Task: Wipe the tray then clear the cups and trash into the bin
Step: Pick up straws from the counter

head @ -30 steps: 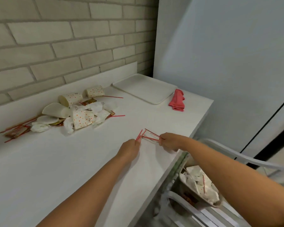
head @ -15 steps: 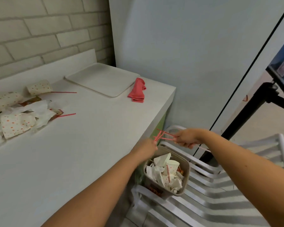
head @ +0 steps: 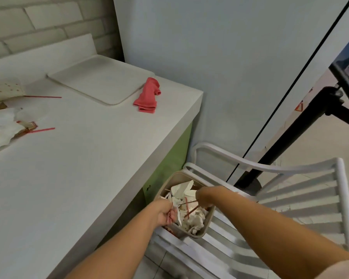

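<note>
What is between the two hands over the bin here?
Head view: thin red straws lie in the gap between the left hand and right hand, with crumpled paper trash in the bin beneath.
</note>
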The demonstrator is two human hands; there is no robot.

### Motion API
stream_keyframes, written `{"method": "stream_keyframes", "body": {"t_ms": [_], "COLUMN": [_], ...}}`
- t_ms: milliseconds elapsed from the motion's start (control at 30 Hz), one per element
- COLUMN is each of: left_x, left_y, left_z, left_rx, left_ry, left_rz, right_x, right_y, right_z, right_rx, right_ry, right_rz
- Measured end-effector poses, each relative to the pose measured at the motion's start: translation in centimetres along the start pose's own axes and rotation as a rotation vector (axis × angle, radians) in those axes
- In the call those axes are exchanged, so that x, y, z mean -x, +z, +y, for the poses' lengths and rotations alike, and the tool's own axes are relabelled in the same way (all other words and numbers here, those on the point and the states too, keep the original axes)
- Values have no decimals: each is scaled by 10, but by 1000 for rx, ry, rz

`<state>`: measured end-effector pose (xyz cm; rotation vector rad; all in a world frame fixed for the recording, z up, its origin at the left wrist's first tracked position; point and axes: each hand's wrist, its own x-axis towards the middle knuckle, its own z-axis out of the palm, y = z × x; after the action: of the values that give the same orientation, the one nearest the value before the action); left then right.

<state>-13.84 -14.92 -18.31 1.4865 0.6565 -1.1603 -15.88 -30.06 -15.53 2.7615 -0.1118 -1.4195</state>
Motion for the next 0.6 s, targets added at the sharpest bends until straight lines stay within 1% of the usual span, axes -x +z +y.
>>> {"method": "stream_keyframes", "body": {"t_ms": [100, 200, 300, 367, 400, 467, 600], "left_x": [-10, -15, -8, -1, 2, 2, 13], "left_y": [0, 2, 6, 10, 12, 15, 15], "left_z": [-1, 0, 5, 10, 13, 17, 28], "left_rx": [130, 206, 300, 362, 365, 287, 228], "left_ry": [-18, -34, -65, -45, -45, -38, -53], "left_rz": [47, 63, 73, 54, 15, 15, 7], "right_x": [-3, -9, -11, -11, -9, -5, 3], "right_y": [7, 14, 20, 18, 14, 6, -14], "right_z": [-11, -18, -22, -23, -23, -22, -18], "right_rx": [12, 47, 107, 119, 120, 106, 79], "right_ry": [-43, -56, -78, -101, -107, -107, -90], "right_rz": [5, 36, 3, -21, -18, -11, -85]}}
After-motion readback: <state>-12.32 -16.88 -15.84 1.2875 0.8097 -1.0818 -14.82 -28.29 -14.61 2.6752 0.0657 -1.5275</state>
